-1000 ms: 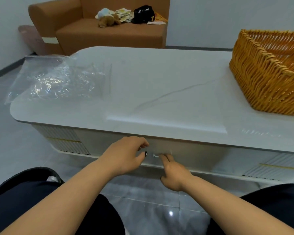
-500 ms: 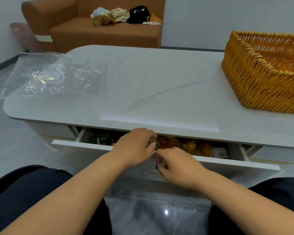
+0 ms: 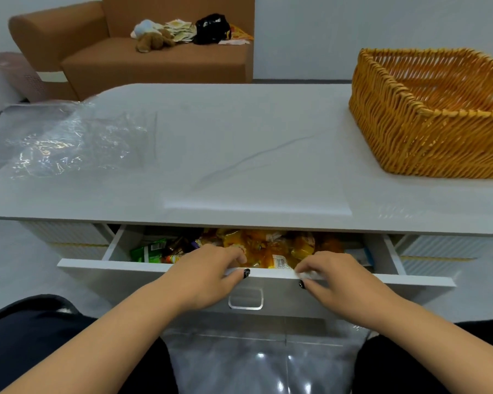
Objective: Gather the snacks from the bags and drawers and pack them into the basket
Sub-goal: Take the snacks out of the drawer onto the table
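1. Under the table (image 3: 239, 155), your left hand (image 3: 202, 273) and right hand (image 3: 339, 275) both grip the top edge of the drawer (image 3: 120, 273) front, fingers curled over the lip and thumbs on the outer face, one either side of the clear rectangular handle (image 3: 246, 298).
2. The table top is smooth, pale and stone-like with a thin grey vein and rounded corners; the drawer is flat white board.
3. Inside the drawer lie the snacks (image 3: 268, 247): glossy, crinkled orange-yellow packets behind your hands, a green packet (image 3: 150, 250) toward the drawer's left end, and a pale packet toward its right end.
4. On the table's right end stands the basket (image 3: 427, 129), tightly woven orange wicker, rectangular, with sloping sides.
5. On the table's left end lies a crumpled clear plastic bag (image 3: 66, 140), shiny and wrinkled.
6. Beyond the table stands a brown upholstered sofa (image 3: 154, 61) with a soft toy and a black bag on its seat.
7. Compared with half a second ago, the drawer is pulled further out, your hands have spread apart along its edge, and more packets show.
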### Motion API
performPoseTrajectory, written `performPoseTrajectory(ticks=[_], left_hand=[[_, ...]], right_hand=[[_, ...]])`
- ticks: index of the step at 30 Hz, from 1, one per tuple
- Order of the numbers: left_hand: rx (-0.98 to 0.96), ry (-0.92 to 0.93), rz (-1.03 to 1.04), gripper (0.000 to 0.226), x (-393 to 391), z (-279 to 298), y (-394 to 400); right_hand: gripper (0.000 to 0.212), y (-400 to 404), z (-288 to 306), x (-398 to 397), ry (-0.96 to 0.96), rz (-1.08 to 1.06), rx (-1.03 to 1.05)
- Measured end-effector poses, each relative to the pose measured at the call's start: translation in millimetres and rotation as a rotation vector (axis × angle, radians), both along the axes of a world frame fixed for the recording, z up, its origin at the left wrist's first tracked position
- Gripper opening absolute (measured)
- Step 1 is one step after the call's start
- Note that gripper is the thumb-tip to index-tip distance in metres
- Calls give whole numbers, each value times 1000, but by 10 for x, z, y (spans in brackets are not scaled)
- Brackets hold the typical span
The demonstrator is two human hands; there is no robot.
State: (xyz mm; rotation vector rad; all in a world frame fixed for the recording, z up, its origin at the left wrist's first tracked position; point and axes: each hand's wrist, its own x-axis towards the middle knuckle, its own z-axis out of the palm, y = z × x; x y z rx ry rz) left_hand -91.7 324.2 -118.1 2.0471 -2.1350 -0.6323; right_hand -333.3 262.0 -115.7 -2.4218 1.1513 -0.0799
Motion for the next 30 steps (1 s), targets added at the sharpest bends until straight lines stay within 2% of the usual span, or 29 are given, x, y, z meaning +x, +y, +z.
performPoseTrajectory(ticks=[4, 12, 14, 17, 19, 24, 27, 30], left_hand=[[-40, 38, 0, 31, 14, -52, 70], [-136, 135, 161, 32, -117, -192, 94], [-165, 181, 211, 41, -122, -209, 66], [-209, 189, 237, 71, -88, -289, 44], [-200, 168, 225, 82, -68, -341, 28], [-94, 132, 164, 69, -53, -444, 1], [3, 136, 140, 81, -10, -492, 5], [35, 31, 68, 86, 15, -537, 29]], right_hand=[[22, 51, -27, -68, -42, -17, 51], [21, 187, -61, -59, -103, -78, 53], [20, 244, -54, -37, -101, -96, 37], [18, 413, -33, -4, -75, -109, -4], [19, 500, -6, 10, -64, -97, -37], [16, 528, 69, 25, -35, -105, -2], [16, 585, 70, 53, -25, -100, 6], [22, 679, 16, 78, -5, -73, 9]])
